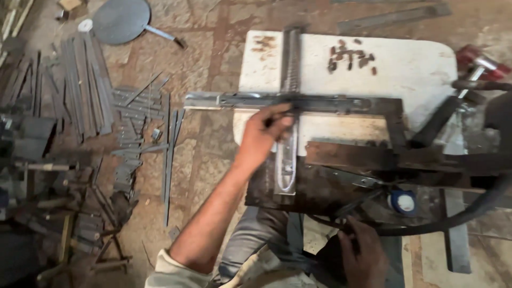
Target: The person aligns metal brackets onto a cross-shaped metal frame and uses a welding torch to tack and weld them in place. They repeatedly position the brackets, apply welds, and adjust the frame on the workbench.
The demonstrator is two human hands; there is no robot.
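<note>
Workshop floor of stained concrete is seen from the head view, with a white slab table (pixel 416 74) at centre. Across its near edge a long grey steel bar (pixel 277 100) is laid flat, crossing an upright grey metal strip (pixel 290 64). The left hand (pixel 266 133) is pressed at that crossing, fingers curled on the bar. The right hand (pixel 362 256) is closed around a black cable (pixel 458 218) by the table's near edge. Loose grey steel strips (pixel 85 85) are heaped on the floor, left.
</note>
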